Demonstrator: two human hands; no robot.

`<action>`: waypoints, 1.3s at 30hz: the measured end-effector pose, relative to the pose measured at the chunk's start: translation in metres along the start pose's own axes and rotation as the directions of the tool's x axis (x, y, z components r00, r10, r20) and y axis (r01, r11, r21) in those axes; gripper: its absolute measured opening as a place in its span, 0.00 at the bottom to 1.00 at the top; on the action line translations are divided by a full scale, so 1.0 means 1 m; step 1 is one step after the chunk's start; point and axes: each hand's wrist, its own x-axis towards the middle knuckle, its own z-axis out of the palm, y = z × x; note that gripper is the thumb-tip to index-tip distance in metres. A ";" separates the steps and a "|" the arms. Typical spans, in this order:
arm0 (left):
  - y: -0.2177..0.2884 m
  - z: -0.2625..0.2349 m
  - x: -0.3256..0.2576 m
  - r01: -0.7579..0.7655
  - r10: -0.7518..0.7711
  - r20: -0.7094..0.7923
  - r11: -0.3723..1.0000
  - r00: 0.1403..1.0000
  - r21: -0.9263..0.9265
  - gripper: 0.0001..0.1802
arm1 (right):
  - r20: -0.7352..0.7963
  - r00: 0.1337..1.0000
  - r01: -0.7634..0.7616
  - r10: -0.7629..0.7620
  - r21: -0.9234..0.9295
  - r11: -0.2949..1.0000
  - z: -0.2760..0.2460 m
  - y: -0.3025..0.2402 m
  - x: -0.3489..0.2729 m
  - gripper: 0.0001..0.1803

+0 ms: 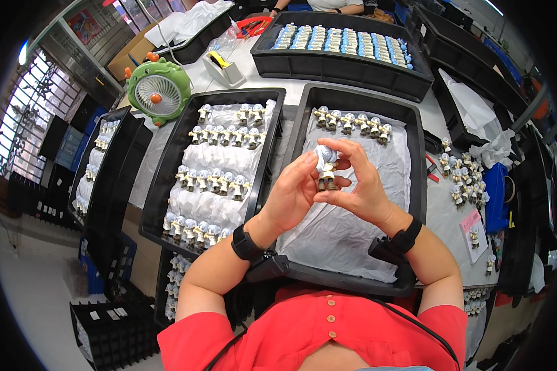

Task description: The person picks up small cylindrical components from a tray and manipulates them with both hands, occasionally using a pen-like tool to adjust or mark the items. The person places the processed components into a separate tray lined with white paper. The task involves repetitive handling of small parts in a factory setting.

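Nearest, the person in a red shirt is wearing a black band on each wrist, and both forearms are rising over the near edge of the right tray (414,148). The left hand (291,195) and right hand (359,185) are meeting above the tray's white paper lining, together gripping a small figurine (325,166) with a pale blue-white head; the left fingers (308,162) are pinching it from the left while the right fingers (343,148) are curling over its head. A row of similar figurines (353,122) is standing along that tray's far side. Just left, the left tray (167,185) is holding several rows of them. Farther off, a green fan (159,89), a tape dispenser (224,69) and a far tray (343,65) of blue-white pieces are sitting on the desk (442,213)
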 end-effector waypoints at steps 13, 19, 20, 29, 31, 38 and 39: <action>0.001 0.001 0.000 -0.008 0.008 0.004 1.000 1.000 -0.024 0.23 | 0.003 1.000 -0.002 0.002 0.017 1.000 0.001 0.000 0.000 0.43; 0.001 0.001 0.000 -0.013 0.013 0.010 0.997 1.000 -0.075 0.21 | 0.012 1.000 -0.001 0.001 0.033 0.999 0.000 -0.003 0.002 0.41; 0.000 -0.001 0.001 -0.013 0.014 0.010 0.997 1.000 -0.080 0.21 | 0.013 1.000 -0.003 0.003 0.027 1.000 0.001 -0.003 0.001 0.41; 0.000 0.002 0.001 -0.027 0.027 -0.015 0.999 1.000 -0.036 0.22 | 0.011 1.000 0.018 -0.018 -0.005 1.000 -0.003 -0.002 0.002 0.41; 0.000 0.001 0.002 -0.032 0.031 -0.014 0.999 0.999 -0.029 0.22 | -0.002 0.999 0.035 -0.035 -0.028 0.999 -0.003 -0.002 0.001 0.40; -0.002 -0.001 0.002 -0.028 0.027 -0.022 1.000 0.999 -0.011 0.21 | -0.021 0.999 0.049 -0.050 -0.035 0.998 -0.003 0.003 0.000 0.38; -0.002 -0.001 0.002 -0.021 0.021 -0.029 1.000 0.999 -0.014 0.21 | -0.019 0.999 0.045 -0.045 -0.030 0.999 -0.003 0.004 0.000 0.38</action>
